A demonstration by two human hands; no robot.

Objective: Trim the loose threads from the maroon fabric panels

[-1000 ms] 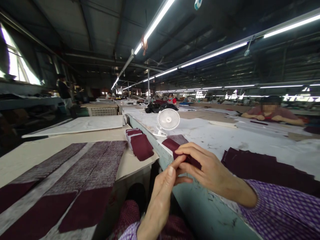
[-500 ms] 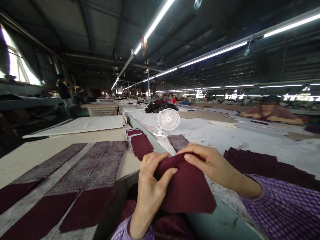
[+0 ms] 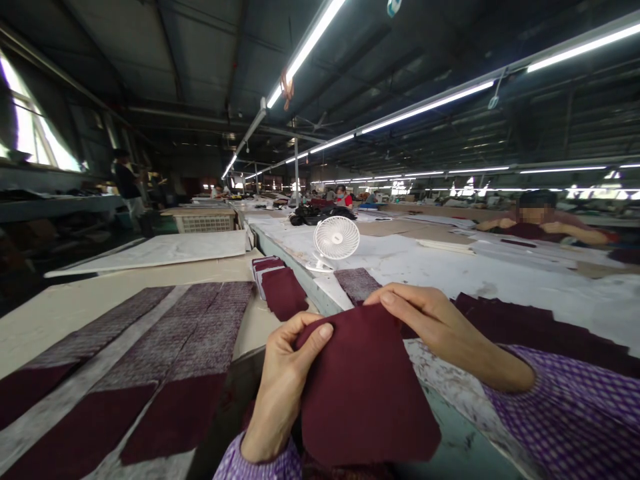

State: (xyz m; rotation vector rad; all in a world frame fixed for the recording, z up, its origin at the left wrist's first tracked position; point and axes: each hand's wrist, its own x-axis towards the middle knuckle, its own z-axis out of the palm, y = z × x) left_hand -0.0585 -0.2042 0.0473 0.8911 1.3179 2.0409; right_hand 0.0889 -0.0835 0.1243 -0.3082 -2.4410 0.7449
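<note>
A maroon fabric piece (image 3: 367,393) hangs almost flat in front of me, held along its upper edge. My left hand (image 3: 290,367) pinches its upper left corner between thumb and fingers. At the upper right corner, my right hand (image 3: 425,320) grips the cloth with thumb and forefinger. Just beyond lies a speckled maroon-grey piece (image 3: 356,285) on the table edge. A small stack of maroon pieces (image 3: 284,293) sits beyond my left hand.
Rows of overlapping speckled and maroon pieces (image 3: 200,333) cover the left table. More maroon pieces (image 3: 540,330) lie to the right. A white fan (image 3: 337,238) stands on the long table (image 3: 400,267). Across it, a person (image 3: 540,220) holds dark cloth.
My hands have moved apart, and the fabric between them is now spread flatter and hangs lower. The person across the table has raised a dark cloth with both hands.
</note>
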